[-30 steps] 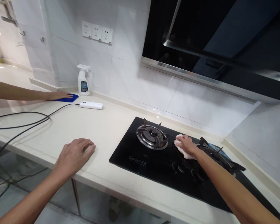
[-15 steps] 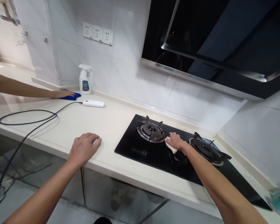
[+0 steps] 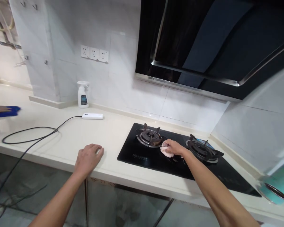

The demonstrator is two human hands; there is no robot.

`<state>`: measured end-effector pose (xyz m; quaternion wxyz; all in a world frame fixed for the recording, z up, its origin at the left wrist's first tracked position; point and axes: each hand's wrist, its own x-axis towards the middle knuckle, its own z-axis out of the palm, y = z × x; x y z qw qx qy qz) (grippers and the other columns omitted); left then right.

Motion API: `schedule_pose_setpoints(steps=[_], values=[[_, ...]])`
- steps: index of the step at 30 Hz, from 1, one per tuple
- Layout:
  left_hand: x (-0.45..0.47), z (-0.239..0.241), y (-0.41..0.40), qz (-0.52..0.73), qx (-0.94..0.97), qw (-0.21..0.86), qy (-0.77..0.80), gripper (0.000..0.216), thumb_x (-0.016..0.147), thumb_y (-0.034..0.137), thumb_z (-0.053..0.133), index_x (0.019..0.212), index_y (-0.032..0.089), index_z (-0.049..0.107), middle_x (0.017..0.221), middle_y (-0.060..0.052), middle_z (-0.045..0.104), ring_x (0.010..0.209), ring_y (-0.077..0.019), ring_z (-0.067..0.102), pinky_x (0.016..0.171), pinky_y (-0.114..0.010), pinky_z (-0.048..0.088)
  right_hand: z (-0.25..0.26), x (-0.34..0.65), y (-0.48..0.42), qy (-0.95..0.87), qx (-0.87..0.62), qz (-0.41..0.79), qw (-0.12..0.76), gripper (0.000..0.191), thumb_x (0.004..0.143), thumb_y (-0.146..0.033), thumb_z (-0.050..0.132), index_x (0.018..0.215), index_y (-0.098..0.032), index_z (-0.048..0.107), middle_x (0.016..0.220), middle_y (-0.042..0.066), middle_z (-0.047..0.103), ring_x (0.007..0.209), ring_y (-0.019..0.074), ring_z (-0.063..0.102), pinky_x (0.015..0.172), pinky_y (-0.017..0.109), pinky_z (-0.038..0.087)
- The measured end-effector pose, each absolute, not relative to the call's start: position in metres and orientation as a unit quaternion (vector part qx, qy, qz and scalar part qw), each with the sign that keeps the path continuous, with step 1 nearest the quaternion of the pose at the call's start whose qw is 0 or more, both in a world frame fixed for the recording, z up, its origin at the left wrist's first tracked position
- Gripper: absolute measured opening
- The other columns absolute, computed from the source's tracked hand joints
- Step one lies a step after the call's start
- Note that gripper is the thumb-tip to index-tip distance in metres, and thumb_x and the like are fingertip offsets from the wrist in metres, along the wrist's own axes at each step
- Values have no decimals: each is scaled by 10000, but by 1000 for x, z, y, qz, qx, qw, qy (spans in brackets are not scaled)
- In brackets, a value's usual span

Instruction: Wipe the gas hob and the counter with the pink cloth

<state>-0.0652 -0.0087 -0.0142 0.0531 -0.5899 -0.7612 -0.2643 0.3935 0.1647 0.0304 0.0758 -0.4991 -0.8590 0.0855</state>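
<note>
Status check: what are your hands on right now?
Right hand gripping cloth on hob glass, between left burner and right burner. Left hand empty, on counter.

White tiled wall (image 3: 123, 63) with three power sockets (image 3: 94, 53), black range hood (image 3: 191, 41) above, cream stone countertop (image 3: 49, 116), glossy lower cabinet doors (image 3: 125, 205) beneath.

Glossy black glass on the hob top (image 3: 132, 142); matt, dark cast iron on the burner grate (image 3: 148, 137). Soft pale cloth (image 3: 167, 151) (weave too fine to resolve). Smooth stone on the countertop (image 3: 97, 132), glazed ceramic on the wall tile (image 3: 132, 94).
</note>
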Motion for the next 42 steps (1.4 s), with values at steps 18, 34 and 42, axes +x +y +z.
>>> schedule_pose_setpoints(steps=[18,34,42], values=[[-70,-12,0,-224,-586,40,-778,516,977,475,380,1108,216,806,1329,-134,754,1295,-371,635,1054,-506,482,4,278,61,-951,-245,42,185,268,839,-182,696,1097,-239,736,1212,33,727,1152,213,619,1031,344,460],[-81,-9,11,-156,-589,17,-793,639,968,572,307,1219,216,774,1475,-122,673,1289,-386,636,1061,-515,491,-38,516,-16,-765,-571,-137,265,491,864,-285,662,1355,-274,674,1361,80,734,1256,269,660,1070,413,456],[-75,-6,10,-140,-586,12,-798,663,988,574,280,1279,207,749,1533,-129,625,1315,-389,610,1091,-521,468,-48,623,-33,-547,-794,-155,213,535,942,-570,536,1375,-278,651,1438,117,643,1267,352,607,975,495,480]])
